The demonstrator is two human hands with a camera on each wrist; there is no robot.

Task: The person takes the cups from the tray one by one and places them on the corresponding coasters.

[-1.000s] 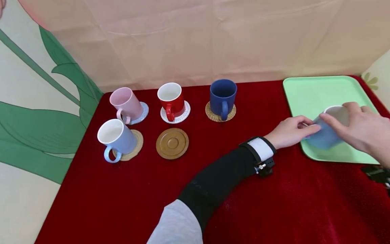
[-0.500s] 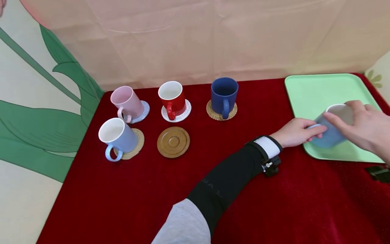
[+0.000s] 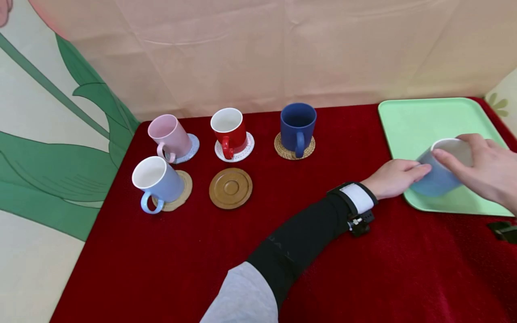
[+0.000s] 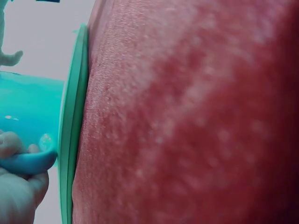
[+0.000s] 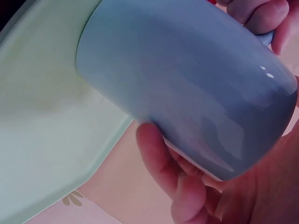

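Note:
Over the front left part of the pale green tray (image 3: 436,117), a light blue mug (image 3: 438,178) is held between both hands. My left hand (image 3: 392,177) grips its handle; the left wrist view shows the fingers (image 4: 11,144) curled round the blue handle (image 4: 32,162) just above the tray. From the right, my right hand (image 3: 486,168) clasps the upper body, thumb near the white-lined rim. The right wrist view has the mug's smooth side (image 5: 182,84), with right fingers (image 5: 156,156) wrapped along it. The mug's base sits right at the tray surface.
On the red cloth (image 3: 169,264), a pink mug (image 3: 171,139), a red mug (image 3: 232,141), a dark blue mug (image 3: 288,132) and another light blue mug (image 3: 169,184) rest on coasters. A round wooden coaster (image 3: 230,197) lies bare. A beige backdrop (image 3: 242,58) stands behind.
The left fingers have moved slightly right and closed round the mug's handle. The right hand keeps its hold on the mug, which stays over the tray.

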